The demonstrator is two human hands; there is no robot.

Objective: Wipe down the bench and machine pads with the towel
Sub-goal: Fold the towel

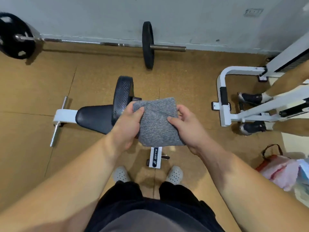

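Bare forearms (pixel 75 173) and dark shorts (pixel 150 206) fill the foreground as a person in grey clogs (pixel 121 174) stands over a gym machine, holding a folded grey towel (pixel 157 121) level between both hands. The left hand (pixel 128 121) has the towel's left edge in its grip, thumb on top and fingers curled beneath; the right hand (pixel 187 126) pinches the right edge the same way. The towel is in the air above the machine's white frame (pixel 155 156), just right of the black seat pad (pixel 95 118) and the upright round pad (pixel 122 96), apparently touching neither. Wiping looks not yet begun. Doing it well likely means keeping the cloth folded flat, passing it to one hand, pressing with the palm and drawing long overlapping strokes along the seat pad, then around the curved pad, seams included. A barbell (pixel 148 45) lies by the far wall.
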